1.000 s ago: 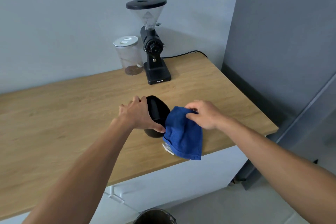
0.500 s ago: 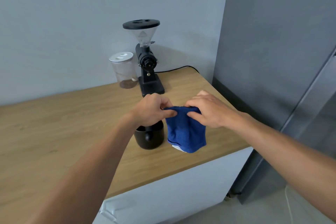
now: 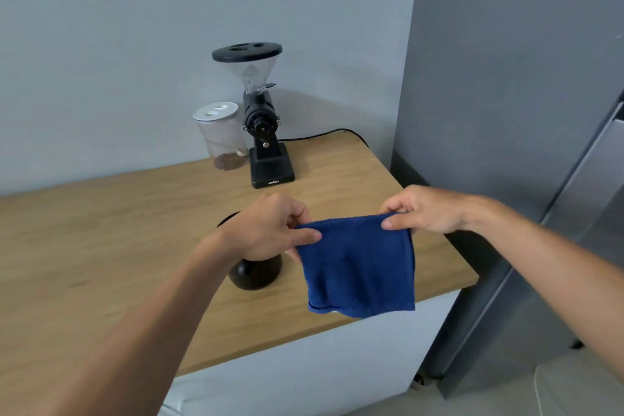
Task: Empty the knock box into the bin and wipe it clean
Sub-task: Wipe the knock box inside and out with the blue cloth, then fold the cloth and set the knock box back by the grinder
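Now L hand (image 3: 266,230) & R hand (image 3: 427,211) fingers pinch blue cloth (image 3: 359,267) taut.

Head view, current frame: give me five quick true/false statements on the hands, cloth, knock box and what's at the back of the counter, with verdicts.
1. Both hands pinch the top edge of the blue cloth. True: the left hand holds one corner, the right hand the other.
2. The cloth lies flat on the counter. False: it hangs in the air between the hands.
3. The knock box stands on the counter, partly hidden behind the left hand. True.
4. The left hand grips the knock box. False: it holds only the cloth.
5. The jar stands right of the grinder. False: it stands on its left.
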